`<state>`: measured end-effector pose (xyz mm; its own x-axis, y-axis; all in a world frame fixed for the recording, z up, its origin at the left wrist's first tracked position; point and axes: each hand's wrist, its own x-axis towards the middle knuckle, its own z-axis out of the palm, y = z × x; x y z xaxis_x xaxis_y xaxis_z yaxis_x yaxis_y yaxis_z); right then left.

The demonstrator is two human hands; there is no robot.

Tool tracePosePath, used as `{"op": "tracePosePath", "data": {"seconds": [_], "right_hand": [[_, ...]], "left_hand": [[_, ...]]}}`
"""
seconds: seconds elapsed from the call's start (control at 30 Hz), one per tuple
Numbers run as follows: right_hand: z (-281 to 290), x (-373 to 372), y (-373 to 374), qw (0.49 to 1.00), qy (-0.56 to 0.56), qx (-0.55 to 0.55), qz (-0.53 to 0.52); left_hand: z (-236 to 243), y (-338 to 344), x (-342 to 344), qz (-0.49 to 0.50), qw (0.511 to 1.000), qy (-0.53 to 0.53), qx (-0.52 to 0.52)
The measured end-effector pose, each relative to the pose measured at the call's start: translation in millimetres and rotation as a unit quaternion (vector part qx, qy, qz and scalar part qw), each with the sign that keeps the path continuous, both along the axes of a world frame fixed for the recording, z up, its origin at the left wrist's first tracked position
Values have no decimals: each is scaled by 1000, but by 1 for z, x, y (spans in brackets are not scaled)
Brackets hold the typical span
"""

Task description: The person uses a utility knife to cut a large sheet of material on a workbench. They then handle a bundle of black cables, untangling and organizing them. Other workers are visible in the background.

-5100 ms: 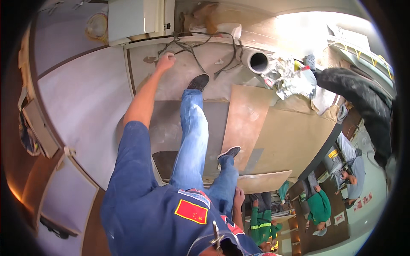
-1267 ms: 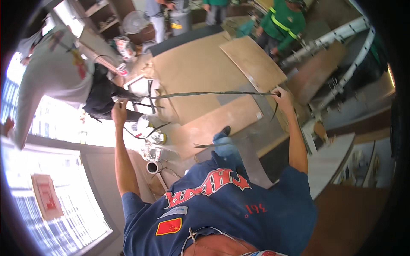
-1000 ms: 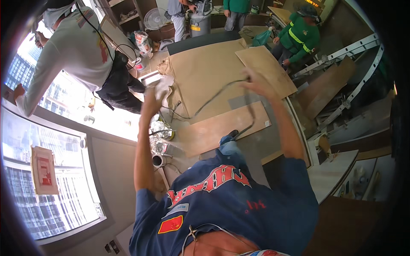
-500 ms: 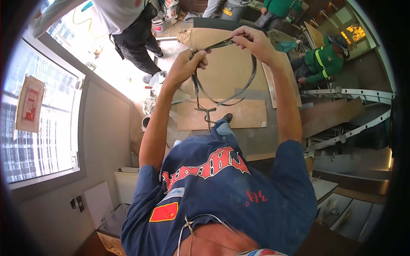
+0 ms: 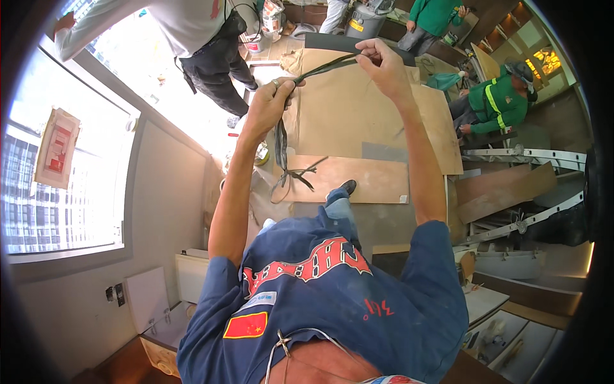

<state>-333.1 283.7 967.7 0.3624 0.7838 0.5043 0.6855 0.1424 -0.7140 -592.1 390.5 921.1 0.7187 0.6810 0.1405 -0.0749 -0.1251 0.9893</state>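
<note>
The left hand [image 5: 267, 105] was clenched around a bunch of dark flat straps [image 5: 281, 144], whose loose ends hung below its fingers over the brown wooden boards [image 5: 358, 179]. The right hand [image 5: 382, 64] pinched the same straps between thumb and fingers, so a short stretch ran tight between both hands. Beyond the fingers stood a grey round bucket [image 5: 366, 14]; its contents could not be seen. Half a second earlier the straps formed a wide loop; now they were gathered close.
</note>
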Motion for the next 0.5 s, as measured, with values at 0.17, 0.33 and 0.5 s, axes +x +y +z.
{"op": "tracePosePath", "data": {"seconds": [0.17,0.33,0.5], "right_hand": [[24,-7,-19,917,-300,191,-180],[-11,-71,-20,992,76,100,-3],[-17,-101,3,956,259,106,85]], "left_hand": [[0,2,-4,36,996,-52,-70],[0,-10,11,29,989,-106,-98],[6,-26,17,22,989,-117,-84]]}}
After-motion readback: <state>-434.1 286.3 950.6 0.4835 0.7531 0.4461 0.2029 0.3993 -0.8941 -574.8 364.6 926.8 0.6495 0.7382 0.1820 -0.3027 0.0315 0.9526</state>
